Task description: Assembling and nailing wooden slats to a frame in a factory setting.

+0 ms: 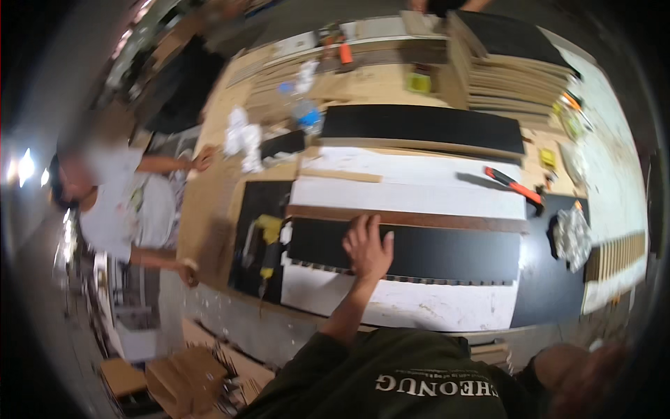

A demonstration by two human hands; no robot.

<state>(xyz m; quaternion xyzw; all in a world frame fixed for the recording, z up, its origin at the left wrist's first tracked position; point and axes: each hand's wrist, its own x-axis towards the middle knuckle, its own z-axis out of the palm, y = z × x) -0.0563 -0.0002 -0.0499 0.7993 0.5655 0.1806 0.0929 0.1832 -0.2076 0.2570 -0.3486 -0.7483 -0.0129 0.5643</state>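
My left hand lies on a long black board, fingers spread and reaching its far edge. Along that edge runs a dark brown strip, touching the board or very close to it. The board's near edge carries a row of small notches or teeth. Beneath it is a white sheet or panel. At the lower right, beside my body, my right hand is smeared by motion, and what it may hold is hidden.
A yellow-and-black power drill lies left of the board. Beyond are an orange-and-black hammer, another black board, a plastic bottle and stacked panels. A clear plastic bag lies right. Another person stands left.
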